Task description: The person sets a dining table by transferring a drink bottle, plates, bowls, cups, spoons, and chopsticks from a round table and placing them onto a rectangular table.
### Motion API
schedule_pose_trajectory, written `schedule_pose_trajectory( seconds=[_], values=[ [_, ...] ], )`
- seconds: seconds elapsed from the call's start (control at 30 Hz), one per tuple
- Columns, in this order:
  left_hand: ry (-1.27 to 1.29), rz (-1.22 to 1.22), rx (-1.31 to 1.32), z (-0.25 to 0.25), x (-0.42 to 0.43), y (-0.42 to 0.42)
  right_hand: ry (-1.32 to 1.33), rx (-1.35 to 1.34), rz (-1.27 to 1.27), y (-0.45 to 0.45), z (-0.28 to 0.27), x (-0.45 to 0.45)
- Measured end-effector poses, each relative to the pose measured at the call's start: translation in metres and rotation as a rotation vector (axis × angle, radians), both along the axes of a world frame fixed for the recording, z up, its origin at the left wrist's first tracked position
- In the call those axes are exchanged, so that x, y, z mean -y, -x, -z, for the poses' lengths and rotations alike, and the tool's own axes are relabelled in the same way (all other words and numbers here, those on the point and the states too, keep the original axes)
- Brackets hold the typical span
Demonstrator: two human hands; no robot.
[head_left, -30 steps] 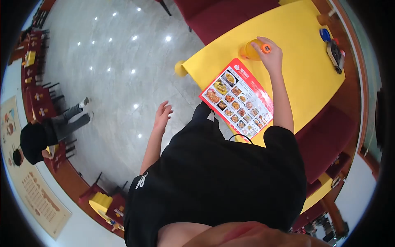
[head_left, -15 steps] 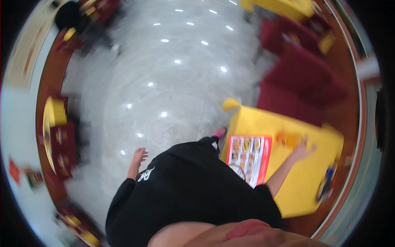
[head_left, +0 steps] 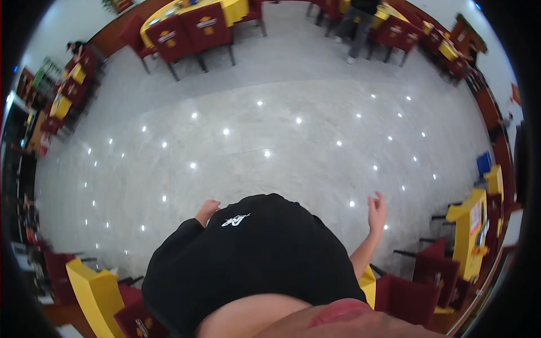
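My left hand (head_left: 209, 209) hangs beside the black shirt (head_left: 253, 248), its fingers loosely bent and holding nothing that I can see. Out to the other side, my right hand (head_left: 377, 213) is raised over the grey floor (head_left: 270, 135) with its fingers apart and nothing in them. Neither hand touches a table or chair. Nearest to my right arm are a yellow-covered table edge (head_left: 368, 287) and a dark red chair (head_left: 407, 296), partly hidden behind my body.
Ahead stands a round table with a yellow cloth (head_left: 231, 11) and dark red chairs (head_left: 207, 28). A person in grey trousers (head_left: 356, 25) stands near more chairs. Yellow-covered tables (head_left: 469, 234) line the right side; another yellow-covered table (head_left: 96, 290) is at lower left.
My view has swung round from the table with the menu and orange bottle to the open floor. My right hand has moved from over that table to above the floor.
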State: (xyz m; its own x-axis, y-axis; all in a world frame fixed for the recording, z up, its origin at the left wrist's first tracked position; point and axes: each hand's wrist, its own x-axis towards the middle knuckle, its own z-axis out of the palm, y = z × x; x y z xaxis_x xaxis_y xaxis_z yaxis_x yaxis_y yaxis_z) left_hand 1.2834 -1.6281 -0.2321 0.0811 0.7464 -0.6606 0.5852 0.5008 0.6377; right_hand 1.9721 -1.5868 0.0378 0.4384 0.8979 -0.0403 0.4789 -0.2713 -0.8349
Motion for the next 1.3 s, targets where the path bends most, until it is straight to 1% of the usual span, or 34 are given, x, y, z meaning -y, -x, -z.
schedule_pose_trajectory(
  seconds=[0.03, 0.1, 0.13, 0.17, 0.2, 0.23, 0.27, 0.3, 0.33, 0.37, 0.43, 0.5, 0.6, 0.67, 0.7, 0.73, 0.77, 0.83, 0.9, 0.93, 0.97, 1.0, 1.03, 1.1, 1.13, 1.17, 1.23, 1.3],
  values=[
    [0.0, -0.07, -0.004, -0.002, 0.003, 0.0, 0.089, 0.004, -0.154, 0.009, 0.041, -0.03],
    [-0.234, 0.172, -0.215, 0.007, 0.021, 0.006, 0.371, -0.19, -0.303, 0.05, 0.079, -0.065],
    [-0.462, 0.493, -0.423, 0.019, 0.03, 0.012, 0.528, -0.222, -0.356, 0.057, 0.114, -0.074],
    [-0.199, 0.271, -0.213, 0.018, 0.037, 0.018, 0.675, -0.246, -0.407, 0.048, 0.165, -0.08],
    [-0.263, 0.27, -0.269, 0.009, 0.036, 0.008, 0.733, -0.358, -0.46, 0.025, 0.237, -0.077],
    [-0.325, 0.266, -0.329, 0.0, 0.036, -0.002, 0.967, -0.217, -0.368, 0.002, 0.322, -0.062],
    [-0.024, -0.139, -0.01, -0.002, 0.028, -0.012, 1.043, -0.254, -0.284, 0.008, 0.32, -0.049],
    [0.196, -0.641, 0.228, -0.003, 0.021, -0.022, 1.089, -0.227, -0.226, 0.015, 0.301, -0.046],
    [0.37, -0.892, 0.352, -0.019, 0.009, -0.034, 1.127, -0.221, -0.153, 0.021, 0.282, -0.048],
    [0.508, -0.967, 0.296, -0.022, -0.009, -0.039, 1.164, -0.225, -0.093, 0.025, 0.267, -0.054],
    [0.529, -0.951, 0.286, -0.042, -0.047, -0.037, 1.212, -0.229, -0.012, 0.038, 0.246, -0.078],
    [0.536, -0.964, 0.297, -0.046, -0.084, -0.03, 1.241, -0.221, 0.037, 0.046, 0.233, -0.106],
    [0.38, -0.81, 0.31, -0.059, -0.142, 0.0, 1.262, -0.176, 0.001, 0.056, 0.232, -0.158],
    [0.326, -0.885, 0.339, -0.072, -0.182, 0.026, 1.24, -0.124, -0.075, 0.075, 0.234, -0.229],
    [0.305, -0.923, 0.339, -0.08, -0.199, 0.038, 1.22, -0.109, -0.101, 0.099, 0.227, -0.28],
    [0.277, -1.012, 0.362, -0.086, -0.207, 0.049, 1.2, -0.093, -0.126, 0.126, 0.215, -0.334],
    [0.249, -1.099, 0.382, -0.093, -0.215, 0.062, 1.117, 0.181, -0.494, 0.151, 0.231, -0.395],
    [0.215, -1.219, 0.371, -0.104, -0.219, 0.085, 0.825, 0.716, -1.186, 0.204, 0.289, -0.514],
    [0.193, -1.381, 0.331, -0.105, -0.208, 0.095, 0.497, 0.732, -1.308, 0.27, 0.365, -0.643],
    [0.086, -1.157, 0.158, -0.089, -0.187, 0.1, 0.662, 0.317, -0.862, 0.351, 0.309, -0.685],
    [0.068, -0.769, -0.144, -0.07, -0.17, 0.105, 0.543, 0.172, -0.825, 0.415, 0.293, -0.73],
    [0.026, -0.408, -0.482, -0.051, -0.153, 0.111, 0.493, 0.061, -0.842, 0.478, 0.272, -0.77],
    [0.084, -0.458, -0.406, -0.032, -0.137, 0.111, 0.451, -0.023, -0.866, 0.54, 0.244, -0.801],
    [0.325, -0.647, -0.236, -0.027, -0.133, 0.119, 0.458, -0.141, -0.897, 0.652, 0.182, -0.843],
    [0.402, -0.728, -0.182, -0.026, -0.14, 0.13, 0.45, -0.138, -0.908, 0.699, 0.168, -0.857],
    [0.456, -0.781, -0.148, -0.023, -0.151, 0.145, 0.469, -0.175, -0.924, 0.742, 0.156, -0.87],
    [0.492, -0.823, -0.12, -0.02, -0.178, 0.178, 0.497, -0.208, -0.945, 0.799, 0.158, -0.891],
    [0.452, -0.79, -0.132, -0.016, -0.215, 0.23, 0.524, -0.142, -1.166, 0.844, 0.166, -0.904]
  ],
)
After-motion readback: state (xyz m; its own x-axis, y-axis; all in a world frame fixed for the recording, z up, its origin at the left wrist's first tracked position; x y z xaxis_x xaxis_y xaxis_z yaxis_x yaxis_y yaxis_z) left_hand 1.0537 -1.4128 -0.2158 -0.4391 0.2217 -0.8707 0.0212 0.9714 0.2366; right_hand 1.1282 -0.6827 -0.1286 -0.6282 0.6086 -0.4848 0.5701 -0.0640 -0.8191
